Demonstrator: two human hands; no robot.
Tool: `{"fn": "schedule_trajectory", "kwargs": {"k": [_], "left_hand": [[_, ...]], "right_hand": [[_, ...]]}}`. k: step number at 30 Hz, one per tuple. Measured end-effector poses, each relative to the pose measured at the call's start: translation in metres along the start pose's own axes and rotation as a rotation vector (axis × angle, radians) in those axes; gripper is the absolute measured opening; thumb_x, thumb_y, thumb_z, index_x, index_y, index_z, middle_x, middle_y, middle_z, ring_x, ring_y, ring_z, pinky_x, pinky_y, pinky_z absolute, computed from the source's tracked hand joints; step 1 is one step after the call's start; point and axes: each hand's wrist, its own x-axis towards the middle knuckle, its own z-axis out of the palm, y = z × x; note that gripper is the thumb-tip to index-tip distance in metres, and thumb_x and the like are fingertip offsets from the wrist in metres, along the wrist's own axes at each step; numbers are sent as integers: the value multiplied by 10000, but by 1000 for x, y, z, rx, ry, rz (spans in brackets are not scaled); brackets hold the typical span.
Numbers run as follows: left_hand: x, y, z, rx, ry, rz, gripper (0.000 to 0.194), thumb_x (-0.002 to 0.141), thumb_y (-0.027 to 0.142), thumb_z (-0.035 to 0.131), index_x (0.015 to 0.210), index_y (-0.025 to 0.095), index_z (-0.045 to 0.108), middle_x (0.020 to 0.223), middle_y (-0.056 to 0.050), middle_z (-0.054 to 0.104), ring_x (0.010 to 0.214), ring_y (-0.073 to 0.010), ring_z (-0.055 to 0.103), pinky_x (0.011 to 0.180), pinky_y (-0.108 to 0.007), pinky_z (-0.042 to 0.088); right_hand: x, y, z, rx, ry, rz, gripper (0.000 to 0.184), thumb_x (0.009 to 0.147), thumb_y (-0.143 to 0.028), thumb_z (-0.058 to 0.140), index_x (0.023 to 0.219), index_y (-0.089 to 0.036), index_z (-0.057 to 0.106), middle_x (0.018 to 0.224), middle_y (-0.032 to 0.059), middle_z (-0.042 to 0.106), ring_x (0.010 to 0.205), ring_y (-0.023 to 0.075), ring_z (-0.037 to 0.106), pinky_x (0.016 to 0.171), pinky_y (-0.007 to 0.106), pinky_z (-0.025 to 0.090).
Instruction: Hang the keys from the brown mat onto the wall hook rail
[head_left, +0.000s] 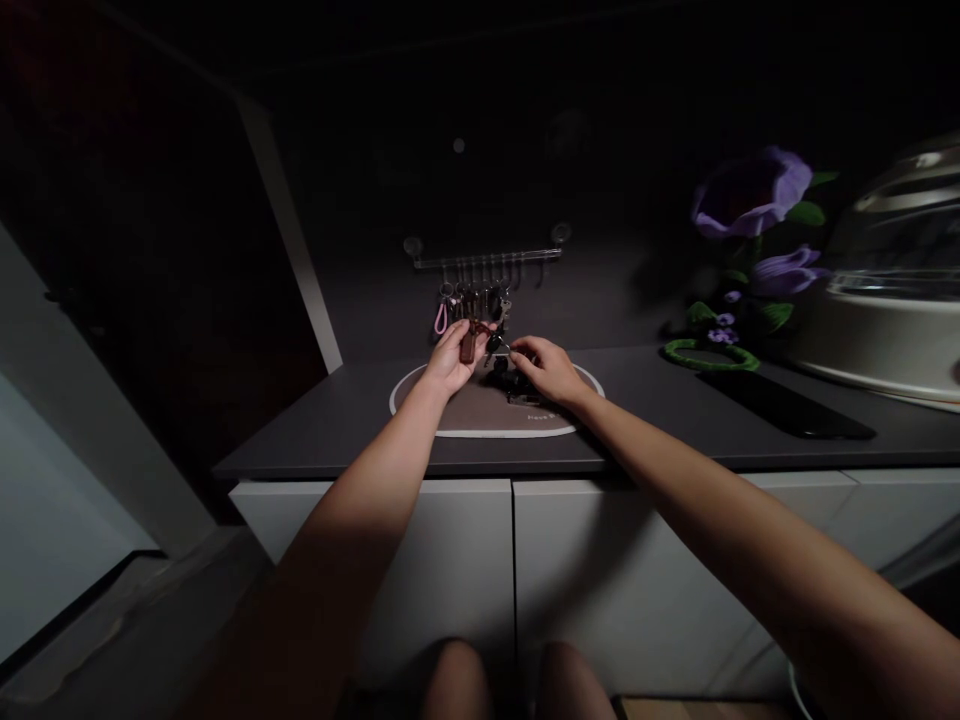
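Over the mat, my left hand (pixel 450 362) is closed around a keychain with a brown tag (pixel 468 347). My right hand (pixel 546 368) pinches the metal ring (pixel 505 346) of the same bunch, with a dark fob (pixel 494 342) hanging between the two hands. Beneath them, a pile of dark keys and small items (pixel 511 380) lies on the brown mat (pixel 472 412) with a white rim; its details are too dim to make out. Behind my hands, several keys hang from a clear hook rail (pixel 487 260), one with a pink loop (pixel 440 318).
On the dark counter (pixel 315 430) to the right lie a black phone-like slab (pixel 787 405) and a green ring base (pixel 709 356) with purple flowers (pixel 754 200). A large pale appliance with a clear top (pixel 892 330) stands at far right. White cabinet doors (pixel 442 560) are below.
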Motion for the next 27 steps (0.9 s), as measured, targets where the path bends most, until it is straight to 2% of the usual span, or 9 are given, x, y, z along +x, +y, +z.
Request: {"fn": "schedule_trajectory", "kwargs": {"k": [4,9,13,15,18,22,27], "left_hand": [[-2,0,3,27,-9,-11,42,808,211,506,814,170,504,817,-20,649,917,-127,619,840,-245,476],[-4,-1,6,29,-16,-24,83,785,234,540,809,163,505,841,-39,651,947,-156,611,873,-298,470],[-4,-2,5,-9,-18,-32,46,796,198,517,788,156,500,799,-39,647,900,-163,625,875,-346,467],[-4,-3,5,1,22,-41,29,800,167,506,778,153,492,749,-29,636,843,-151,634,858,-348,473],[-5,-4,5,104,80,-77,40,789,153,525,783,153,485,720,-14,615,755,-125,632,806,-339,491],[-5,-9,4,282,99,-90,97,757,170,572,805,153,490,750,-6,601,636,-98,605,655,-284,517],[-5,-16,3,522,51,-102,126,730,179,605,805,144,510,674,9,569,587,-89,581,532,-204,487]], "right_hand": [[1,-3,2,-5,62,-56,245,809,-321,473,981,-176,568,898,62,607,750,148,531,701,264,418],[3,-4,2,-41,94,-127,184,826,-301,448,898,-186,573,853,62,585,804,164,520,741,274,402],[4,-2,1,-38,137,-129,180,835,-294,433,863,-185,573,863,66,580,810,161,517,744,268,396],[4,-2,0,-37,157,-108,183,838,-296,426,852,-183,568,860,68,582,809,163,517,745,268,394],[4,-3,-1,-26,185,-43,193,841,-305,408,841,-178,554,844,69,584,794,164,516,738,270,393],[4,-4,-2,21,209,41,224,849,-330,385,856,-171,542,816,60,592,734,152,519,699,259,397],[5,-3,-4,9,255,46,251,858,-341,371,870,-176,560,842,66,617,764,160,542,718,261,406]]}}
